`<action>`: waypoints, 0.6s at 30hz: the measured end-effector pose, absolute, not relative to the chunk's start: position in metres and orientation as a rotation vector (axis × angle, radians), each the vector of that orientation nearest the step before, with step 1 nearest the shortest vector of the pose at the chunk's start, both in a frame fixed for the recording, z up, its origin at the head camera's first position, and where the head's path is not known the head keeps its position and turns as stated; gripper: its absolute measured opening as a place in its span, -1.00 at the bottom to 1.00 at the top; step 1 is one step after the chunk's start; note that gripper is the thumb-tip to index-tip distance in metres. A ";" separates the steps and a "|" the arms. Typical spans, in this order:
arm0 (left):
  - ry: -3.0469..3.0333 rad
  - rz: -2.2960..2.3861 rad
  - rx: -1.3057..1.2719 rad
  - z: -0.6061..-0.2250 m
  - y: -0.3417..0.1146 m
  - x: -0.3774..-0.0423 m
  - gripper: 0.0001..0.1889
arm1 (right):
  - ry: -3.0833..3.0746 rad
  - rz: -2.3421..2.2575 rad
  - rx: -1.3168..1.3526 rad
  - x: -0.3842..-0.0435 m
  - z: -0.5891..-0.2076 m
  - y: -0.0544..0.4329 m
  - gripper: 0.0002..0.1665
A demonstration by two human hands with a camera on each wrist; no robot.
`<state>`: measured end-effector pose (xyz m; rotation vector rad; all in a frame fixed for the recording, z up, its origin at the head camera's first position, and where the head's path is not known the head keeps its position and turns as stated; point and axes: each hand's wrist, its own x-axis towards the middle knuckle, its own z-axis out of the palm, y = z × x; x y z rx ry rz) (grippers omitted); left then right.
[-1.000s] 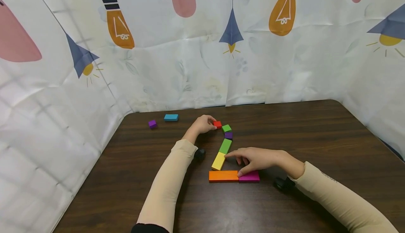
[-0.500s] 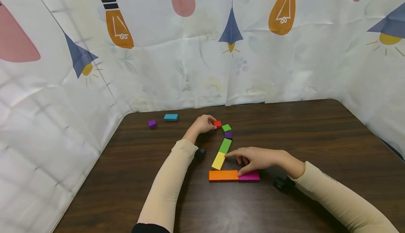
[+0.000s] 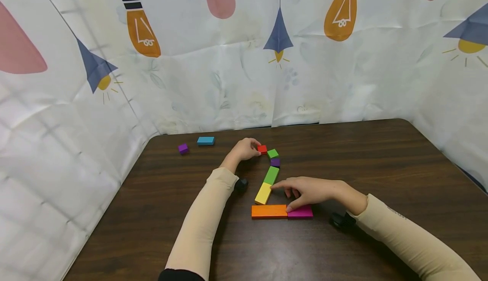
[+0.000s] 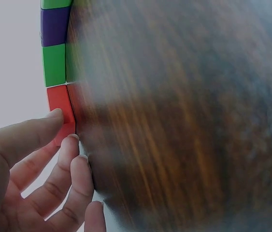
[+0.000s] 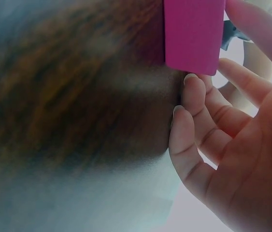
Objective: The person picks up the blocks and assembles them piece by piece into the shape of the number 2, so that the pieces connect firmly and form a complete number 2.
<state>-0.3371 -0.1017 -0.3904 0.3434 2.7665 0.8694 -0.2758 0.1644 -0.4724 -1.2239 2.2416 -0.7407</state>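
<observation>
At the far end of a curved row of blocks, my left hand (image 3: 245,149) pinches a small red block (image 4: 61,104) between thumb and fingertips. Beside the red block come a small green block (image 3: 273,154), a dark purple block (image 3: 275,162), a longer green block (image 3: 271,175) and a yellow block (image 3: 263,193). An orange block (image 3: 269,212) and a magenta block (image 5: 193,36) lie end to end nearest me. My right hand (image 3: 310,190) spreads over them, index fingertip at the yellow block's edge and thumb where orange meets magenta. Its other fingers bend loosely and hold nothing.
A purple cube (image 3: 183,148) and a blue block (image 3: 206,141) lie apart at the far left of the dark wooden table (image 3: 381,158). A white curtain (image 3: 244,82) printed with lamps hangs behind the table and along its sides.
</observation>
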 end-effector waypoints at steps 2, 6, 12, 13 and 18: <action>2.768 0.866 0.344 -0.390 -0.102 -0.337 -0.64 | 2.244 -0.738 -1.221 -0.276 -0.473 0.164 -0.12; 2.764 0.867 0.344 -0.390 -0.102 -0.336 -0.64 | 2.245 -0.738 -1.222 -0.276 -0.472 0.164 -0.12; 2.765 0.862 0.335 -0.390 -0.102 -0.336 -0.65 | 2.239 -0.745 -1.232 -0.276 -0.472 0.164 -0.13; 2.761 0.865 0.332 -0.390 -0.102 -0.336 -0.65 | 2.236 -0.749 -1.234 -0.275 -0.472 0.164 -0.13; 2.727 0.877 0.317 -0.394 -0.103 -0.344 -0.64 | 2.240 -0.748 -1.284 -0.267 -0.463 0.163 -0.12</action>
